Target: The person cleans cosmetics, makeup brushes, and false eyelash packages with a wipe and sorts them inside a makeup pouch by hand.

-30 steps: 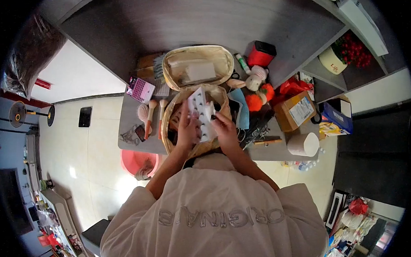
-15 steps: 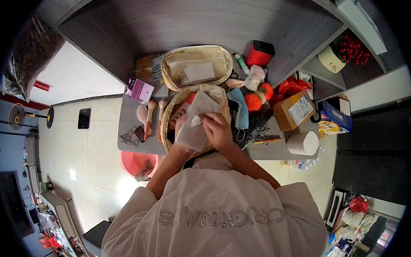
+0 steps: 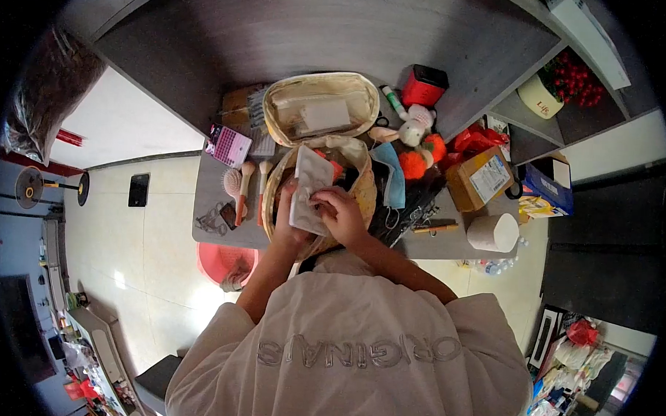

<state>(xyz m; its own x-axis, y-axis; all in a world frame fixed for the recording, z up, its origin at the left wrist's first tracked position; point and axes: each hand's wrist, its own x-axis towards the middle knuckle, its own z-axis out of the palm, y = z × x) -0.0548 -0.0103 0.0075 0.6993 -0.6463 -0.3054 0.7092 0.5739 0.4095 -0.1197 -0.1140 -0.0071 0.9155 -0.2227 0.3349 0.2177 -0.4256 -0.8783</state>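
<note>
Over an open cream fabric bag (image 3: 367, 183), my left hand (image 3: 288, 220) grips a white plastic tray (image 3: 310, 189) by its left edge. My right hand (image 3: 340, 214) is closed at the tray's right side, its fingertips against the tray's face; anything between them is too small to make out. The tray is tilted, with rounded hollows on the side in view. The bag's lid (image 3: 323, 83) is folded back behind, with a white rectangular item (image 3: 325, 116) in it. Red and dark items show inside the bag.
Makeup brushes (image 3: 244, 190), a hairbrush (image 3: 232, 184) and a pink palette (image 3: 229, 146) lie left. To the right are a blue mask (image 3: 393, 179), a plush toy (image 3: 415, 126), a cardboard box (image 3: 479, 180) and a white roll (image 3: 492, 233). A pink basin (image 3: 217, 261) stands below.
The tray has been turned over and tilted. My left hand has shifted to its left edge, and my right hand has moved in from the right onto its face.
</note>
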